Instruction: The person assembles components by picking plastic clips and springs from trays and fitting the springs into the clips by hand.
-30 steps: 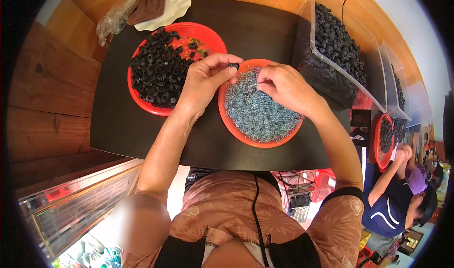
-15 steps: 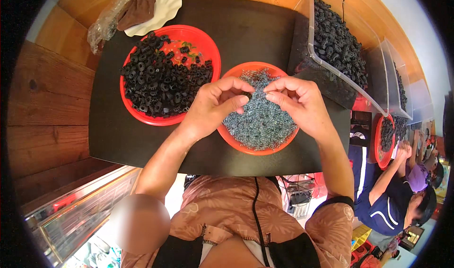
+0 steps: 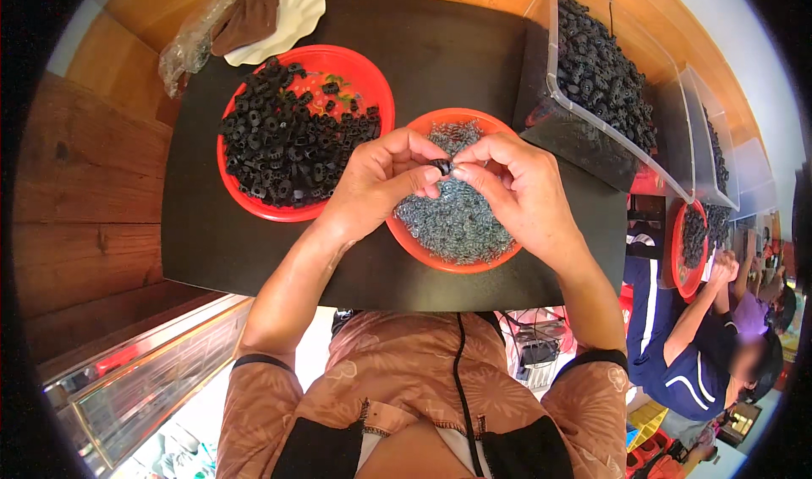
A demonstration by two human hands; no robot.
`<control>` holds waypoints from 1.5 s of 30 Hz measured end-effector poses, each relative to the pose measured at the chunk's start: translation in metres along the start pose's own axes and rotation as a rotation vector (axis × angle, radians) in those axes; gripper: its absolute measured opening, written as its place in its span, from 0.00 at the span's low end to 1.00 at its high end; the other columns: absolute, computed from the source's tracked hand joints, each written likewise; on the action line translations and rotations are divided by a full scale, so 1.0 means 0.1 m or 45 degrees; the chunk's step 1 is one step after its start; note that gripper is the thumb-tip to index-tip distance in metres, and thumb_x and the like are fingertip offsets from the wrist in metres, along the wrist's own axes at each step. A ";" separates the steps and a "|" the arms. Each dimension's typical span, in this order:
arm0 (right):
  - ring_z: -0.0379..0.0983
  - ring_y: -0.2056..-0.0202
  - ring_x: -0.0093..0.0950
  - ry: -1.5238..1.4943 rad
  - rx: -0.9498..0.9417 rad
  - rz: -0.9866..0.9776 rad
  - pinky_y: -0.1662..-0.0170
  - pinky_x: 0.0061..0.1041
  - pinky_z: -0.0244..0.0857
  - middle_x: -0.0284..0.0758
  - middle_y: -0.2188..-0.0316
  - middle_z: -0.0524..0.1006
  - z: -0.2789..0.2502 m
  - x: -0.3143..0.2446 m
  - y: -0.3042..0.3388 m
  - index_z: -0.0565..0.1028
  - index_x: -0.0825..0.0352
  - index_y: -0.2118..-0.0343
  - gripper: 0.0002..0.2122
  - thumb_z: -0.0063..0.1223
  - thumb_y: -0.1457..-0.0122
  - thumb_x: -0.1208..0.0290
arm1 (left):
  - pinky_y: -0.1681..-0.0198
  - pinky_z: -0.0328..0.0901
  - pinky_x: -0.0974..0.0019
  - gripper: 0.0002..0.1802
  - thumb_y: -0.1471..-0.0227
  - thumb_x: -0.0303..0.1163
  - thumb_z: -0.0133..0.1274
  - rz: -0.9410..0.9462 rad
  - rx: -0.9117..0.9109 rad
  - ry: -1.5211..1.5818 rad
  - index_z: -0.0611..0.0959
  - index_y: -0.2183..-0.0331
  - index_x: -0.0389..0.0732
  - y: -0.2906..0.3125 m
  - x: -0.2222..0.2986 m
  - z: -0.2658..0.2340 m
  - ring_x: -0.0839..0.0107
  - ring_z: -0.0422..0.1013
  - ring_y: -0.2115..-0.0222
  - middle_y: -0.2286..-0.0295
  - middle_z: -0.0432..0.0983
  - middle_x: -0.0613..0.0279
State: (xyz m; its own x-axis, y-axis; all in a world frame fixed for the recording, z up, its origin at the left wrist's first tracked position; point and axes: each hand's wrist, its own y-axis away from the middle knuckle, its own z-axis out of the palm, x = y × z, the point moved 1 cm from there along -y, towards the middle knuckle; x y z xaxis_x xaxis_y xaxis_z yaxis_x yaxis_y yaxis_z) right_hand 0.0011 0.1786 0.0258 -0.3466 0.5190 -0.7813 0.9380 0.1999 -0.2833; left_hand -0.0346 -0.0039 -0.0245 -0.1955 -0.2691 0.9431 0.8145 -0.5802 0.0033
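Note:
Between the thumb and forefinger of my left hand is a small black plastic part. My right hand has its thumb and forefinger pinched together right against that part; whatever they grip is too small to make out. Both hands hover over a red bowl full of small silvery metal pieces that look like springs. To the left stands a larger red bowl, heaped with black plastic parts like the one held.
A clear plastic bin of black parts borders the dark table at right. A cream scalloped dish, brown cloth and plastic bag lie far left. Another person sits at right, near a red basin.
My right hand has moved left, bringing its pinched fingertips from a small gap up against the black part in my left hand. The left hand has barely moved.

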 end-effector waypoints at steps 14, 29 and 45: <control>0.69 0.75 0.16 -0.333 -0.315 0.109 0.72 0.17 0.63 0.30 0.76 0.77 0.20 0.17 -0.71 0.77 0.72 0.69 0.08 0.57 0.47 0.72 | 0.68 0.67 0.74 0.08 0.48 0.25 0.52 -0.132 -0.507 0.326 0.76 0.64 0.38 0.15 0.17 0.07 0.79 0.72 0.73 0.70 0.77 0.62; 0.72 0.66 0.41 0.911 -0.650 -0.595 0.65 0.37 0.67 0.41 0.71 0.73 1.00 0.26 -1.41 0.76 0.69 0.75 0.05 0.56 0.54 0.74 | 0.68 0.67 0.75 0.08 0.48 0.24 0.51 -0.079 -0.569 0.322 0.76 0.63 0.36 0.14 0.18 0.06 0.81 0.70 0.73 0.70 0.75 0.65; 0.69 0.69 0.16 -0.340 -0.123 -0.191 0.67 0.15 0.64 0.34 0.64 0.72 0.15 0.08 -0.60 0.75 0.71 0.68 0.05 0.54 0.47 0.79 | 0.69 0.62 0.78 0.12 0.45 0.34 0.51 -0.031 0.053 0.656 0.75 0.59 0.43 -0.01 0.01 -0.07 0.81 0.68 0.70 0.68 0.72 0.72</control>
State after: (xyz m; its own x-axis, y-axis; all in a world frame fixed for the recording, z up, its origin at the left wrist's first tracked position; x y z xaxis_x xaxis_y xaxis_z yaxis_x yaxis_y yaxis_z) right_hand -0.0576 0.1585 0.0283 -0.4544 0.2440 -0.8567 0.8669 0.3426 -0.3622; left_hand -0.0391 -0.0089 -0.0260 -0.4498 -0.6054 0.6567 0.8253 -0.5628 0.0464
